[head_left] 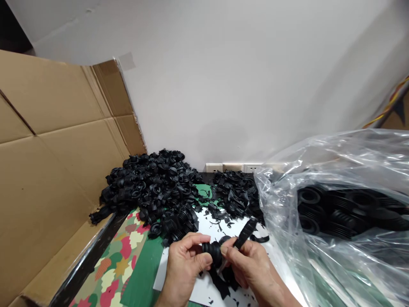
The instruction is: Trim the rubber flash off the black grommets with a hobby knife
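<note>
My left hand [188, 262] grips a black ribbed rubber bellows [213, 252] between thumb and fingers, above a white sheet [179, 273]. At the right end of that bellows, my right hand [247, 264] is closed round a knife with a black wrapped handle [246, 232]. The handle sticks up past my right forefinger, while a thin pale blade shows only in part beneath the bellows. Black rubber scraps [220, 283] lie below both hands. My right fingers hide where the knife meets the rubber.
A large heap of black bellows [156, 183] stands at the left back, and torn rubber scraps [238, 192] are piled at the back middle. To the right, a clear plastic bag [281, 221] holds more bellows [341, 213]. Cardboard [64, 149] walls the left side.
</note>
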`<state>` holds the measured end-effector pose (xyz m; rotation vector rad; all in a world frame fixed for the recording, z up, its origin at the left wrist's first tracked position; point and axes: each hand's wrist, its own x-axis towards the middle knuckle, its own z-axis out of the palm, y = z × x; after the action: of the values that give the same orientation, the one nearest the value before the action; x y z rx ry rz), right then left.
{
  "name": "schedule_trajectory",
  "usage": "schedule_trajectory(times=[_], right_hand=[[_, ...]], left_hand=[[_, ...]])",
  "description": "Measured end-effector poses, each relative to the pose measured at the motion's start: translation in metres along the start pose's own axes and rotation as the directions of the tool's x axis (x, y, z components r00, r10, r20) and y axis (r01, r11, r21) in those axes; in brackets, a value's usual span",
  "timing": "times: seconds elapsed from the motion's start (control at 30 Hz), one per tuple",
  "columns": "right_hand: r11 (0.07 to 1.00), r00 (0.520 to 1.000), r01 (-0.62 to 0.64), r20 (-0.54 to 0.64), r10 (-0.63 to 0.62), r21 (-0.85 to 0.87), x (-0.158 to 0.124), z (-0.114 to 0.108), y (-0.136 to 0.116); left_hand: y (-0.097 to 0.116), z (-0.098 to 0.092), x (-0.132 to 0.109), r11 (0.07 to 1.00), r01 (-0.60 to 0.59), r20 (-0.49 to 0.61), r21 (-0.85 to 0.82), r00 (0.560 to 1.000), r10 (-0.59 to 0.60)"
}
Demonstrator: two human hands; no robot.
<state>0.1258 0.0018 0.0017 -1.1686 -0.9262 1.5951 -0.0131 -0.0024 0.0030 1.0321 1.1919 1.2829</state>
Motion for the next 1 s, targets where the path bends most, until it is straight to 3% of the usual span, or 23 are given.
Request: schedule_trajectory(times=[0.23,1.0], right_hand=[[1.0,1.0,-0.01,0.0,0.01,-0.02,0.003,-0.004,0.007],[0.999,1.0,-0.026,0.011,0.027,-0.048,0.006,-0.006,0.012]], left_hand=[[-0.001,-0.002,0.002,0.994,-0.105,-0.025,0.04,0.994,0.106],[-0.005,-0.002,0.0,0.999,-0.047,-0.055,-0.027,0.997,0.046]])
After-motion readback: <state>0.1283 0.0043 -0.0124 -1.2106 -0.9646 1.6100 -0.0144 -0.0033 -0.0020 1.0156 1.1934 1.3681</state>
